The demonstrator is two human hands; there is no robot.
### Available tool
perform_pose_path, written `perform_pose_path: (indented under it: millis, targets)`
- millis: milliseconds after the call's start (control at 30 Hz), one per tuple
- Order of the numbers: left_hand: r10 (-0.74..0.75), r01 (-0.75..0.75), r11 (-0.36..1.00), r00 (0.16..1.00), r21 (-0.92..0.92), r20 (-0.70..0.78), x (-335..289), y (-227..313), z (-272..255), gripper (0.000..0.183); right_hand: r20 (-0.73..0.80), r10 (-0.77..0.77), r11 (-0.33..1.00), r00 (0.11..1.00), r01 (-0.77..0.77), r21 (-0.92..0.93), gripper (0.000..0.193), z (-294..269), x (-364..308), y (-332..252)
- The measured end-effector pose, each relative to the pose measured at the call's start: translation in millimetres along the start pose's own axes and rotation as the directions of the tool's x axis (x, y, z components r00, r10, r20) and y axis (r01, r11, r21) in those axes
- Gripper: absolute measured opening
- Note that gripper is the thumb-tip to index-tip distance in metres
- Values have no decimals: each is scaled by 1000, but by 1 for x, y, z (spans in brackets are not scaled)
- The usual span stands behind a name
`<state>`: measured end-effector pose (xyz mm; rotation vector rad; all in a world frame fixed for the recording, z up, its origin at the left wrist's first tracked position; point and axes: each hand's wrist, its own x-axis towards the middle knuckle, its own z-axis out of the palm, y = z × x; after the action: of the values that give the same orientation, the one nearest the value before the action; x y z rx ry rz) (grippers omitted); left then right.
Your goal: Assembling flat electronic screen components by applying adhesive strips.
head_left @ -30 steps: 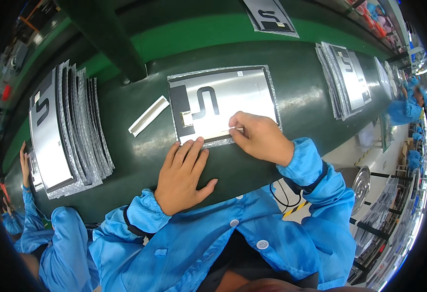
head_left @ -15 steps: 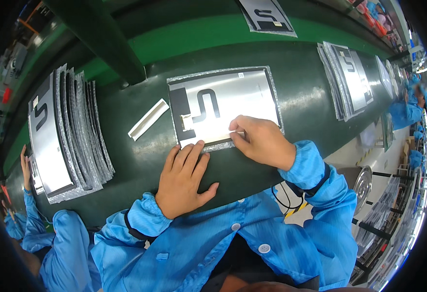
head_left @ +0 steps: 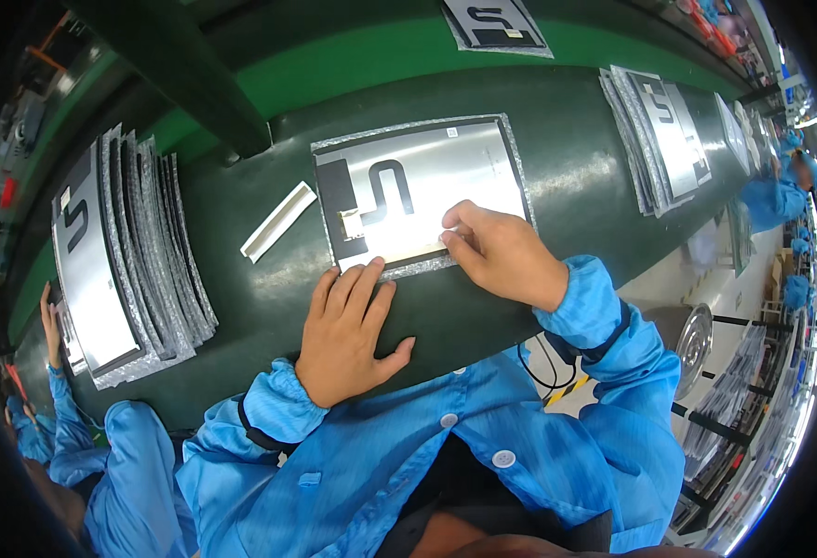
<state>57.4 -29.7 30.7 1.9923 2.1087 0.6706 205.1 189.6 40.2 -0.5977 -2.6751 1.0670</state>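
A flat silver metal panel with a black hooked strip and a black block at its left end lies on a sheet of bubble wrap. My left hand is open and rests palm down, its fingertips at the panel's near edge. Over the near right part of the panel, my right hand has thumb and forefinger pinched together. Whatever is between them, if anything, is too small to make out. A white open-topped channel piece lies left of the panel.
Similar panels with bubble wrap are stacked at left and far right. Another panel lies at the back. A green post rises behind the dark green table. A co-worker's hand is beyond the left stack.
The view has shifted slightly, so table and panels sit a little higher and further left. My right hand stays pinched over the panel; my left hand stays flat at its edge.
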Motion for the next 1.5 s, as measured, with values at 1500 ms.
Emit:
perform_pose_path:
  millis: [1500]
  targets:
    - [34,-35,999,998,-26,-51,-1,-7,0,68,64,-129,892,990,144,-429,85,20,-61,-8]
